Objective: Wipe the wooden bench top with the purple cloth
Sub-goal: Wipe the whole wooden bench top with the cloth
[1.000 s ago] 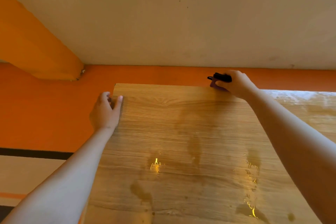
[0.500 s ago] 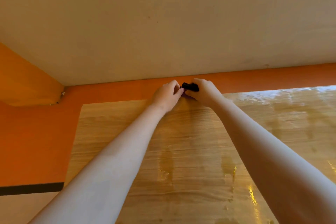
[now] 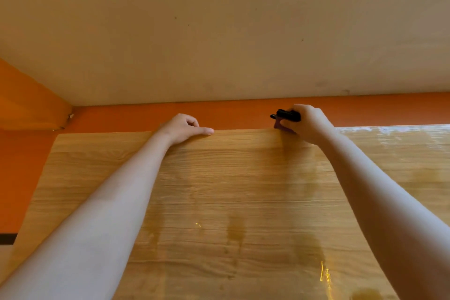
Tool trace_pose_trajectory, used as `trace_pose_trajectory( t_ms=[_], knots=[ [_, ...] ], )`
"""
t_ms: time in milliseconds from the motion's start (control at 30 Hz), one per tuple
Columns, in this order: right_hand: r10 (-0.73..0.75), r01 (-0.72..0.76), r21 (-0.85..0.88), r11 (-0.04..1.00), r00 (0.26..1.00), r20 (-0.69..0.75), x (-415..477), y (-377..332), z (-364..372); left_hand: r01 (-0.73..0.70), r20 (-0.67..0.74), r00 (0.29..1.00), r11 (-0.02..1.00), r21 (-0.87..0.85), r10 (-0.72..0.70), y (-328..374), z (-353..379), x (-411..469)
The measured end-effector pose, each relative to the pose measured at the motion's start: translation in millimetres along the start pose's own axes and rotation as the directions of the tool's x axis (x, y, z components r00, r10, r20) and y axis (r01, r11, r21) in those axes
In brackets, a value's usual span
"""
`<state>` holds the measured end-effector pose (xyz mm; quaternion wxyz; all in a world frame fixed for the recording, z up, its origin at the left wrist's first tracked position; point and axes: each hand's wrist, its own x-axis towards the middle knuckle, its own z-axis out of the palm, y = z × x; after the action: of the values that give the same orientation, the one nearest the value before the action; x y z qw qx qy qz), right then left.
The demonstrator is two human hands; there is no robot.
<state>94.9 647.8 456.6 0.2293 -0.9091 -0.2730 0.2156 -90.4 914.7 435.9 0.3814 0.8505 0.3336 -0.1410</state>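
Note:
The wooden bench top (image 3: 231,202) fills the lower view, glossy with wet streaks and damp patches. My right hand (image 3: 309,124) is at its far edge, closed around a small black object (image 3: 287,115). A scrap of the purple cloth (image 3: 277,125) shows under the fingers, pressed against the edge. My left hand (image 3: 182,128) rests on the far edge further left. Its fingers are curled and its thumb lies along the edge, with nothing held in it. Most of the cloth is hidden by my right hand.
An orange wall band (image 3: 231,114) runs directly behind the bench, under a cream wall (image 3: 219,31). An orange beam (image 3: 31,105) juts out at the left. The bench's left edge (image 3: 46,168) drops off to an orange surface. Wet glare lies at the right (image 3: 389,134).
My hands were together at the far edge half a second ago and have separated. The left moved left along the edge, and the right moved right with the black object and cloth.

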Motion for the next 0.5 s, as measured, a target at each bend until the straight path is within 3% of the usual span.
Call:
trace_pose_trajectory(
  t_ms=[267, 400, 500],
  knots=[
    [-0.177, 0.176, 0.021, 0.984, 0.971, 0.163, 19.8, -68.0, 51.0, 0.017, -0.054, 0.998, 1.0, -0.021, -0.018, 3.2, 6.1, -11.0],
    [-0.218, 0.211, 0.052, 0.976, 0.958, 0.188, 14.3, -36.4, 24.0, 0.054, -0.132, 0.99, 0.998, 0.024, -0.05, 3.4, 8.6, -7.8],
    [-0.134, 0.13, 0.033, 0.991, 0.98, 0.15, 6.0, 19.0, -18.0, 0.074, -0.129, 0.989, 0.997, 0.001, -0.073, 2.5, 7.9, -5.2]
  ],
)
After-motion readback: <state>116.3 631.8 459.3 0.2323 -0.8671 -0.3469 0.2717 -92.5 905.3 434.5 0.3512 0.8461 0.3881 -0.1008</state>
